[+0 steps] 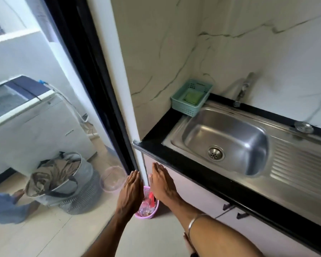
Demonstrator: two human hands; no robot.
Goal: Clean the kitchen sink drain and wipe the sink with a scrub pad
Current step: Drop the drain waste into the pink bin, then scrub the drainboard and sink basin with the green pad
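Both our hands are open with straight fingers; the scrub pad (191,97) lies in the basket (176,100) at the bench's far left corner, nearer our right hand (162,182) than our left hand (131,189).

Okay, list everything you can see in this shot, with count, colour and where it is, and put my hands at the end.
sink: one, steel, set in the black counter, with a ribbed drainboard on its right
drain: one, steel, in the basin floor
strainer cap: one, steel, on the sink's back edge
tap: one, steel, on the wall behind the basin
basket: one, teal, on the counter's back left corner
scrub pad: one, green, inside the basket
bin: one, pink, on the floor below the hands, with clear wrappers and something red inside
washing machine: one, white, beyond the glass
laundry bag: one, grey, beside the machine
left hand: open, over the bin
right hand: open, over the bin
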